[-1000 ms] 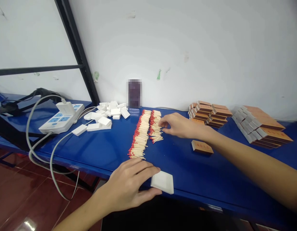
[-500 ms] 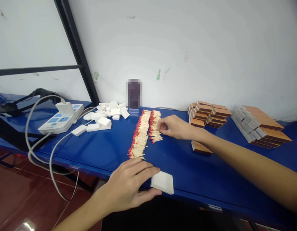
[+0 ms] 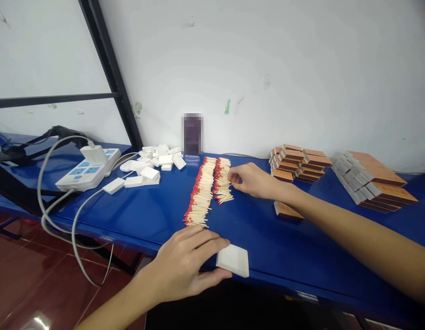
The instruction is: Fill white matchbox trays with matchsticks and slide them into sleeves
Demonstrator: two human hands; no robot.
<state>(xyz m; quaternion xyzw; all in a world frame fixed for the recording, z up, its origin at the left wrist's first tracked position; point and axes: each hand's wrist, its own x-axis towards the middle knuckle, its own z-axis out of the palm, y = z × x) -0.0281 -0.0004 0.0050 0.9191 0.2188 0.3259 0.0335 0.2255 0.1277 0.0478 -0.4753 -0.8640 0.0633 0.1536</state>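
Observation:
At the table's front edge, my left hand (image 3: 188, 261) grips a shallow white matchbox tray (image 3: 234, 259) between thumb and fingers. My right hand (image 3: 248, 179) is pinched closed at the stick ends of the shorter row of red-headed matches (image 3: 223, 181); whatever sits between its fingertips is hidden. A longer row of matches (image 3: 199, 192) runs alongside, left of the short one, its near end just beyond my left hand. Partly covered by my right forearm, a single orange-brown matchbox (image 3: 286, 211) lies on the table.
White trays (image 3: 149, 173) are heaped at the back left beside a power strip (image 3: 88, 172) with looping cables. Small matchboxes (image 3: 311, 158) and bigger orange boxes (image 3: 387, 183) are stacked at the right. A blurred dark rectangle (image 3: 192, 134) stands against the wall behind the blue table (image 3: 129, 224).
My right hand has shifted slightly to the right and away from me, still pinched beside the short match row. My left hand and the tray stay practically where they were.

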